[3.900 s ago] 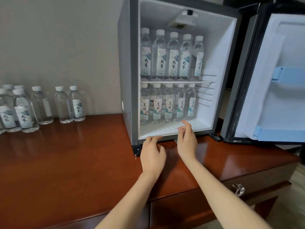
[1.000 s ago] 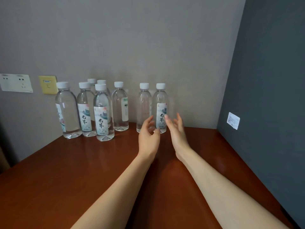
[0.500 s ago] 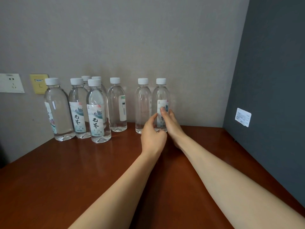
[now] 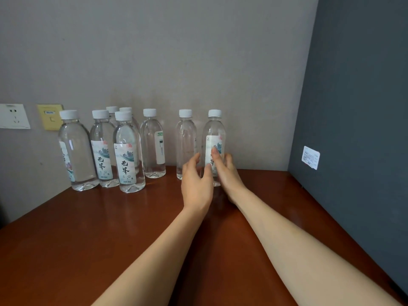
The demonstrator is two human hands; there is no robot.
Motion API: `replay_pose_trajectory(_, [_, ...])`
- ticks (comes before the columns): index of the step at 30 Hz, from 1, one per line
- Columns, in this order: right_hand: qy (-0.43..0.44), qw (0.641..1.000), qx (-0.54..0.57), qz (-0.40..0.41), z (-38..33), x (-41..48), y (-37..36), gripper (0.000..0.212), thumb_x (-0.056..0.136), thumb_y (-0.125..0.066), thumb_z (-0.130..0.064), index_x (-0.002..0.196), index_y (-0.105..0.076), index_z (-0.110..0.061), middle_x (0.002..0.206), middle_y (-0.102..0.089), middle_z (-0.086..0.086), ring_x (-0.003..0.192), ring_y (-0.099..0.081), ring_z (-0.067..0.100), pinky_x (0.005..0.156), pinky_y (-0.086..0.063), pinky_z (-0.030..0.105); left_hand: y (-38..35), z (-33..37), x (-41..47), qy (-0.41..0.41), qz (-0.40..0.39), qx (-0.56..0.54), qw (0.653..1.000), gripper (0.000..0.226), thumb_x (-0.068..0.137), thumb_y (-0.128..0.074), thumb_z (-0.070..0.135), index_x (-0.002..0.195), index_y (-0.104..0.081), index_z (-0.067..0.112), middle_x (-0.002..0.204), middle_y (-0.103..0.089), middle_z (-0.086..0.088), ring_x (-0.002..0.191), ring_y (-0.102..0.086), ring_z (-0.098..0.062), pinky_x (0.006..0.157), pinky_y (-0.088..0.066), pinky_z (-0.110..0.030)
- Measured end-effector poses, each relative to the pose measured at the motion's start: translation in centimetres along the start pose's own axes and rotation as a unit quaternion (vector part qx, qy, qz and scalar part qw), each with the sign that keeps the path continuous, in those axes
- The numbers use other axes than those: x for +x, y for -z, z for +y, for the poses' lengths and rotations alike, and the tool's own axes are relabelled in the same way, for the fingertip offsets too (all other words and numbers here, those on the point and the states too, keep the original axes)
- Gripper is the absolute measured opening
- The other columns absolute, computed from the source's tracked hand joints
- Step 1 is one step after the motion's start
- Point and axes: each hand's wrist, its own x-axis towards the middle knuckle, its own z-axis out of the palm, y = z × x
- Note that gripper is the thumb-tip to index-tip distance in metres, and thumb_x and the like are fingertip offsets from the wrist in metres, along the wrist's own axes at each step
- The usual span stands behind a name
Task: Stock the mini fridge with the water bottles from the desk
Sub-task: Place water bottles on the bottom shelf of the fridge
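Note:
Several clear water bottles with white caps stand at the back of the red-brown desk (image 4: 88, 239), against the wall. My right hand (image 4: 225, 173) grips the rightmost bottle (image 4: 214, 127) low on its label, fingers curled round it. The base of this bottle sits slightly nearer to me than its neighbour's. My left hand (image 4: 196, 182) is just left of it, fingers loosely spread in front of the second bottle (image 4: 186, 133) and holding nothing. The mini fridge shows only as its dark grey side wall (image 4: 353, 129) on the right; its inside is out of view.
A cluster of labelled bottles (image 4: 129, 151) stands further left, one (image 4: 152, 142) slightly apart. A white socket (image 4: 14, 115) and a yellow wall plate (image 4: 49, 117) sit on the wall at left. A white sticker (image 4: 310, 157) marks the fridge side.
The view swung from the open fridge to the bottles on the desk. Both hands reached forward, my right hand closed round the rightmost bottle, and that bottle shifted slightly toward me.

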Motion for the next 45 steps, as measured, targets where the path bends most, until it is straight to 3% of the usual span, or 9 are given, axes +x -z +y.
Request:
replay_pose_trajectory(4, [-0.028,0.999,0.001,0.039,-0.2,-1.4,0.7,0.050,0.088,-0.049,-0.065,0.108,-0.059,-0.020,0.113,-0.067,0.005,0.104,-0.064,0.020,0.097,-0.049,0.041,0.2,0.5,-0.5,0.028,-0.030,-0.039,0.998,0.045,0.097,-0.055,0.022,0.140,-0.046,0.015,0.134,-0.053,0.002,0.109,-0.052,-0.003,0.093,-0.040,-0.016])
replay_pose_trajectory(6, [-0.040,0.997,0.017,0.057,-0.3,-2.1,1.1,0.053,0.085,-0.056,-0.065,0.104,-0.066,-0.016,0.105,-0.070,0.007,0.098,-0.067,0.023,0.095,-0.051,0.045,0.3,0.9,-1.2,0.036,-0.048,-0.071,0.996,0.038,0.095,-0.057,0.021,0.132,-0.052,0.016,0.113,-0.059,0.014,0.090,-0.056,0.009,0.076,-0.041,-0.002])
replay_pose_trajectory(8, [-0.046,0.996,0.038,0.067,-0.6,-3.0,1.5,0.051,0.082,-0.064,-0.060,0.099,-0.069,-0.013,0.098,-0.073,0.007,0.092,-0.070,0.023,0.092,-0.053,0.046,0.5,1.2,-2.1,0.042,-0.056,-0.104,0.992,0.028,0.094,-0.060,0.020,0.121,-0.054,0.024,0.099,-0.058,0.020,0.080,-0.057,0.016,0.070,-0.043,-0.001])
replay_pose_trajectory(13, [-0.060,0.995,0.070,0.043,-1.5,-5.6,2.3,0.049,0.078,-0.072,-0.052,0.102,-0.068,-0.009,0.100,-0.073,0.013,0.090,-0.072,0.023,0.088,-0.057,0.043,1.6,2.2,-4.3,0.048,-0.072,-0.159,0.983,0.019,0.091,-0.065,0.019,0.105,-0.061,0.031,0.096,-0.068,0.017,0.088,-0.065,0.008,0.077,-0.050,-0.011])
replay_pose_trajectory(17, [-0.080,0.992,0.092,0.033,-2.3,-8.4,3.1,0.059,0.077,-0.073,-0.051,0.108,-0.063,-0.002,0.101,-0.073,0.015,0.091,-0.072,0.027,0.086,-0.058,0.042,2.4,3.4,-6.7,0.055,-0.095,-0.189,0.976,0.027,0.091,-0.064,0.015,0.118,-0.064,0.017,0.108,-0.072,0.001,0.099,-0.068,-0.010,0.085,-0.054,-0.025])
replay_pose_trajectory(24, [-0.081,0.990,0.112,0.020,-4.3,-14.0,4.3,0.057,0.088,-0.059,-0.052,0.114,-0.060,-0.001,0.107,-0.070,0.021,0.098,-0.069,0.036,0.089,-0.055,0.048,4.1,5.9,-11.7,0.076,-0.120,-0.214,0.966,0.032,0.094,-0.057,0.008,0.126,-0.059,0.009,0.111,-0.071,-0.009,0.093,-0.070,-0.010,0.071,-0.052,-0.017])
replay_pose_trajectory(27, [-0.080,0.992,0.101,0.012,-5.2,-16.4,4.9,0.053,0.094,-0.052,-0.050,0.117,-0.060,-0.003,0.104,-0.071,0.017,0.090,-0.071,0.029,0.080,-0.057,0.040,5.1,6.9,-13.8,0.089,-0.127,-0.231,0.961,0.032,0.095,-0.056,0.008,0.126,-0.059,0.007,0.112,-0.070,-0.013,0.094,-0.070,-0.015,0.072,-0.053,-0.019])
replay_pose_trajectory(34, [-0.100,0.992,0.079,-0.020,-6.1,-21.2,6.4,0.047,0.091,-0.060,-0.045,0.115,-0.058,-0.003,0.081,-0.071,-0.001,0.062,-0.070,0.006,0.052,-0.053,0.019,6.9,8.7,-17.6,0.102,-0.130,-0.239,0.957,0.034,0.093,-0.060,0.012,0.127,-0.060,0.010,0.112,-0.071,-0.012,0.101,-0.069,-0.024,0.084,-0.056,-0.033])
replay_pose_trajectory(45, [-0.099,0.993,0.046,-0.035,-7.0,-25.9,7.9,0.038,0.087,-0.064,-0.048,0.102,-0.060,-0.013,0.090,-0.071,-0.002,0.072,-0.070,0.007,0.055,-0.052,0.018,9.1,10.6,-21.7,0.106,-0.157,-0.204,0.960,0.022,0.091,-0.065,0.022,0.113,-0.068,0.019,0.105,-0.074,-0.005,0.099,-0.070,-0.020,0.092,-0.055,-0.040])
